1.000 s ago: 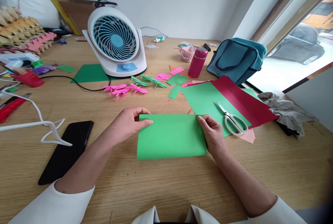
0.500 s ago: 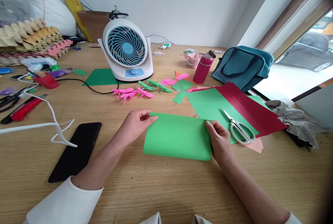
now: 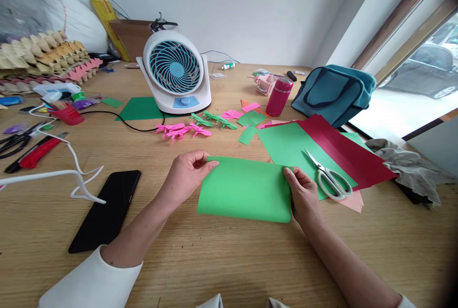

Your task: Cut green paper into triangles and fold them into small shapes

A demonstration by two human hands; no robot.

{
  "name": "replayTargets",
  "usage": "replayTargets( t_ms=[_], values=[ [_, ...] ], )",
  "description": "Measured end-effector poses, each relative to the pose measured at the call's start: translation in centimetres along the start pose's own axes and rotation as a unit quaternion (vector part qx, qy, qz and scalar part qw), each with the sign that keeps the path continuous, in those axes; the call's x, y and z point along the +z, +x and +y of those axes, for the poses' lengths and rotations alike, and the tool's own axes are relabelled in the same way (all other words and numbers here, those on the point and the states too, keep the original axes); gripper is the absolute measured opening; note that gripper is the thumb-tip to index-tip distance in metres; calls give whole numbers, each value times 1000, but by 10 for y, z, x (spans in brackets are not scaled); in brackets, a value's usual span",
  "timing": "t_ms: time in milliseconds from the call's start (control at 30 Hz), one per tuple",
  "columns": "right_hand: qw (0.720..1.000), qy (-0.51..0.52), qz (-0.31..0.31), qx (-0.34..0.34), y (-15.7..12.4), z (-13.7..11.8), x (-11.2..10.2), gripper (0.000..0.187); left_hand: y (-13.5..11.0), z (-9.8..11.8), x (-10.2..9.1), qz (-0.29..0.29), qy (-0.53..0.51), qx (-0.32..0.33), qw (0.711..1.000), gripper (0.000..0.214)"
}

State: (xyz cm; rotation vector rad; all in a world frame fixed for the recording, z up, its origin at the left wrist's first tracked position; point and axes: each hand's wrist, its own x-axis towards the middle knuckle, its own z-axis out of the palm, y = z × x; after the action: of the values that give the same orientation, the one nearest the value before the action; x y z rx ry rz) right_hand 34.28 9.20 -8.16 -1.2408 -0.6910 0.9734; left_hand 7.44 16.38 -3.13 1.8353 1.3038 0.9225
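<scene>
A sheet of green paper (image 3: 246, 191), bent over toward me along its near edge, is stretched between my two hands above the table. My left hand (image 3: 188, 174) pinches its far left corner between thumb and fingers. At the far right corner my right hand (image 3: 304, 193) grips it the same way, thumb on top. Just right of that hand, white-handled scissors (image 3: 331, 179) lie on a larger green sheet (image 3: 286, 143). Beyond the held paper are pink folded paper figures (image 3: 181, 130) and green ones (image 3: 218, 119).
A white fan (image 3: 175, 69) stands at the back, with a pink bottle (image 3: 279, 96) and a teal bag (image 3: 332, 93) to the right. Red sheets (image 3: 343, 155) lie by the scissors. On the left are a black phone (image 3: 107, 210), a white cable (image 3: 53, 173) and a red cutter (image 3: 37, 153).
The whole view has shifted very slightly. Both hands keep hold of the green paper, and its position and bend look nearly the same.
</scene>
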Motion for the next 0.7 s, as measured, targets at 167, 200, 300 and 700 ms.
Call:
replayTargets(
  t_ms=[167,200,300,700],
  values=[
    [1000,20,6,6,0,0,0,34,-2,5,-1,3,-10,-5,1000,35],
    [1000,17,7,3,0,0,0,34,-2,6,-1,3,-10,-6,1000,35],
    [1000,7,6,-4,1,0,-1,35,-3,7,-2,5,-8,-10,1000,36],
    [998,54,11,-9,1,0,-3,28,-14,31,-9,32,21,25,999,29]
  ],
)
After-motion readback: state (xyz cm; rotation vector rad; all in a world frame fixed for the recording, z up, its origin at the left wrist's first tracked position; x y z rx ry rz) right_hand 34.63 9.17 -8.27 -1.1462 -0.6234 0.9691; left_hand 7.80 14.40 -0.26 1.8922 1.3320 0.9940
